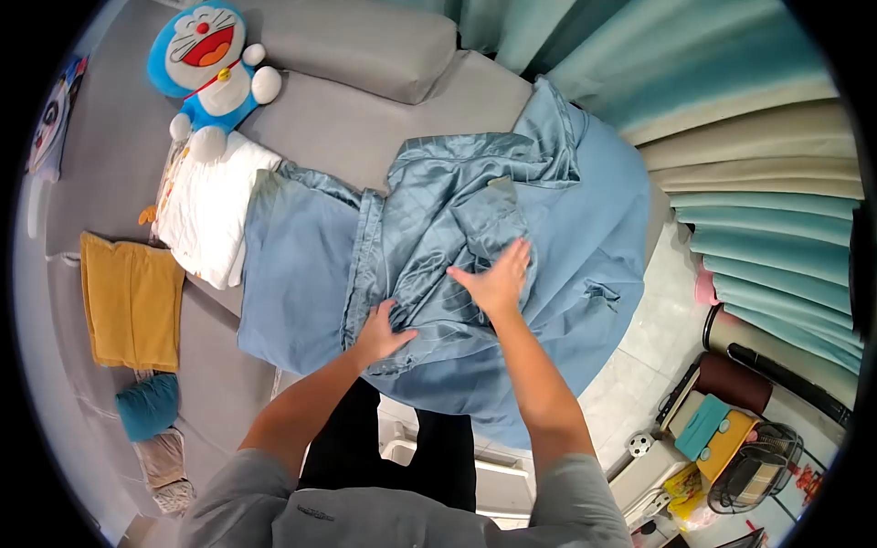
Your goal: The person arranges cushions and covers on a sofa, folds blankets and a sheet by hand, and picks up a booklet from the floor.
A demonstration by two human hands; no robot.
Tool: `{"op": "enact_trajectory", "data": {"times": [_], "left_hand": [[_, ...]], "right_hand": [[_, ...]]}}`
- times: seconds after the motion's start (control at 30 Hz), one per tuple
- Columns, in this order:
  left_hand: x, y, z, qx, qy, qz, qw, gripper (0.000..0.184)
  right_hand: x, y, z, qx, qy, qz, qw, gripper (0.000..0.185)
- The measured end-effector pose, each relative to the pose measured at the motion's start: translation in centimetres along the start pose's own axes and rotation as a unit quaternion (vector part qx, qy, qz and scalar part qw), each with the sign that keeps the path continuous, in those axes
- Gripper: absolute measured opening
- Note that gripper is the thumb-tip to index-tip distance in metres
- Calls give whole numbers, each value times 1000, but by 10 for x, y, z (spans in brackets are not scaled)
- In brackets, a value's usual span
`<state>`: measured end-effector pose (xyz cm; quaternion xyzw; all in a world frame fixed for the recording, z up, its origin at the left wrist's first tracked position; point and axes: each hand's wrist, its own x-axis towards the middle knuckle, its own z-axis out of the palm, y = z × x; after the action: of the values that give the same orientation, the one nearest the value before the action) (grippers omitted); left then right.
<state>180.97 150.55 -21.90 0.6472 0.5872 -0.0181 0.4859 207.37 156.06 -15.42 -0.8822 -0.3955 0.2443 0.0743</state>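
A shiny blue satin cloth with stitched lines lies rumpled over a matte blue cloth; I cannot tell whether they are one piece. My left hand rests at the satin's near left edge, thumb and fingers apart. Farther right, my right hand is spread over the satin's folds, its thumb pointing left. Neither hand shows a clear grip. A small pale tag-like patch shows on the satin beyond my right hand. Another matte blue part extends left of the satin.
Underneath is a grey sofa with a grey bolster. A blue-and-white plush toy, folded white cloth and mustard cloth lie leftward. Teal curtains hang at right, above several items beside a wire basket.
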Motion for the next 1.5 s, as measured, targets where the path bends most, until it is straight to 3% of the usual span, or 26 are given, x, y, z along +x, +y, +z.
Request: {"op": "enact_trajectory", "data": {"times": [0.07,0.1,0.17,0.2,0.23,0.33,0.37,0.4,0.5,0.57,0.6,0.63,0.67,0.7,0.73,0.8,0.83,0.9,0.93,0.97,1.07,1.1,1.23,1.33,1.4,1.5], "left_hand": [[14,-3,6,-53,32,-60,996,89],[25,-10,10,-86,73,-77,991,93],[37,-9,-2,-101,137,-73,983,99],[45,4,-19,-86,161,-46,982,99],[56,17,-34,-100,195,-39,975,102],[122,24,-66,-166,232,-20,958,110],[140,37,-75,-187,214,-18,959,112],[159,52,-84,-207,198,-14,958,113],[206,89,-72,-283,205,52,936,113],[221,107,-61,-158,164,-48,972,110],[231,103,-57,-105,126,-30,986,95],[245,100,-48,-98,120,-29,987,95],[259,94,-38,-186,74,-5,980,88],[268,87,-27,-271,25,14,962,82],[282,83,-19,-379,17,17,925,80],[181,181,-103,-381,103,-23,918,83],[158,201,-155,-285,143,-78,945,81],[114,187,-255,-502,85,69,858,65],[88,177,-293,-531,134,95,831,56],[90,137,-322,-512,241,95,819,46],[125,-131,-383,-516,316,-63,794,44],[114,-222,-388,-584,311,-27,749,39],[9,-315,-371,-583,352,-107,724,40],[-51,-353,-370,-576,395,-183,692,41],[-47,-341,-375,-544,432,-200,691,46],[-31,-294,-379,-402,501,-260,721,64]], "right_hand": [[35,4,31,-66,45,85,993,100],[70,31,59,39,38,200,978,82],[95,82,51,204,32,205,957,52],[88,95,24,263,38,97,959,39],[43,87,-34,434,78,100,892,36],[-136,118,-191,639,120,7,760,47],[-179,137,-216,726,152,55,668,52],[-221,180,-225,726,243,129,631,56],[-332,305,-184,661,267,306,631,58],[-391,349,-133,687,254,365,575,51],[-416,376,-107,677,268,389,565,50],[-433,391,-89,667,281,413,552,49],[-437,384,-85,688,292,455,485,47],[-443,392,-77,725,279,427,463,46],[-440,389,-82,723,283,424,467,46],[-419,390,-101,718,297,394,491,46],[-411,395,-116,710,309,372,512,47],[-406,386,-160,670,354,384,527,49],[-414,396,-167,677,350,364,536,50],[-431,417,-169,683,343,344,545,52],[-449,432,-169,687,315,373,539,53],[-452,425,-173,686,304,393,531,54],[-462,428,-201,668,289,410,550,54],[-440,400,-230,704,150,363,591,57],[-419,360,-250,715,87,364,591,56],[-399,292,-273,678,135,366,623,52]]}}
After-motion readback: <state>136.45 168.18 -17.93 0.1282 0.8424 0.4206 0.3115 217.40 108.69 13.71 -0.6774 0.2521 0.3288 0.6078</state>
